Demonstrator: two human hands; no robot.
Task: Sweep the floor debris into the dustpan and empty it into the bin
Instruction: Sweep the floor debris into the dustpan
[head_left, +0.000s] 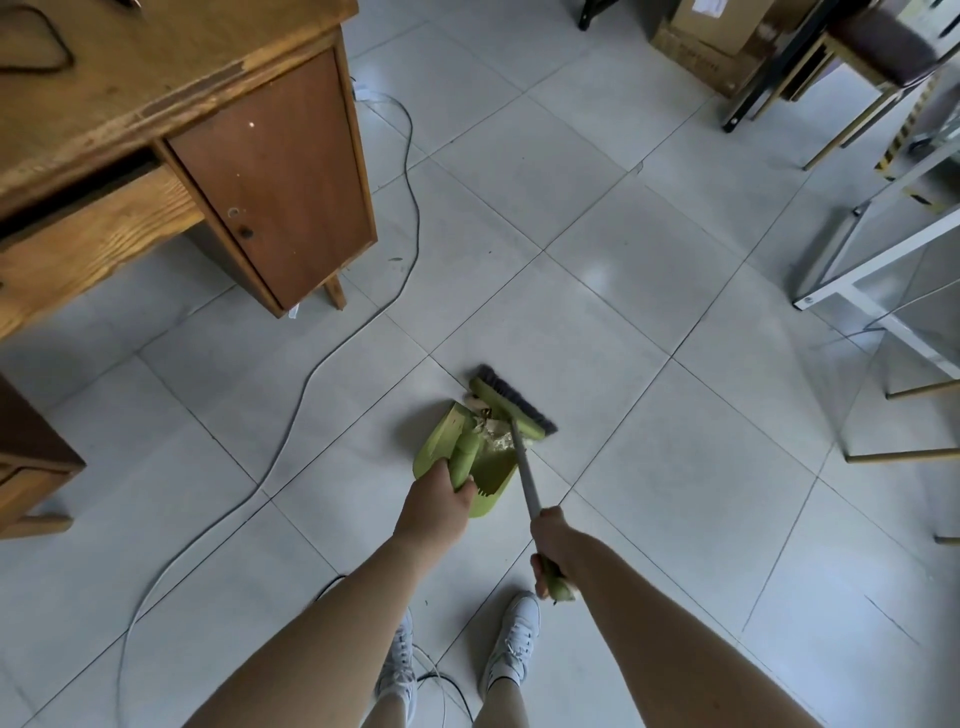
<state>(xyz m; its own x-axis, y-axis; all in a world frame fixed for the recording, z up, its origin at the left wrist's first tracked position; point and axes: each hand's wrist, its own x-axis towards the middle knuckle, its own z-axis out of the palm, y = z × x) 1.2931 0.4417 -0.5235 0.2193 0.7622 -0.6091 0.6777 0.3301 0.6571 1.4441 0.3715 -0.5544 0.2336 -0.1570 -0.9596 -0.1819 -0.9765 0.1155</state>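
Observation:
A green dustpan (441, 441) rests on the tiled floor just ahead of my feet. My left hand (435, 506) grips its green handle. A green broom head (511, 400) with dark bristles sits at the pan's mouth. Its grey pole runs back to my right hand (551, 543), which grips the pole near its green end. Crumpled bits of debris (493, 434) lie inside the pan just behind the bristles. No bin is in view.
A wooden desk with a cabinet (270, 171) stands at the left. A white cable (291, 410) snakes over the floor beside it. A glass table with a white frame (883, 270) is at the right. Cardboard boxes (696, 47) and chair legs are at the back.

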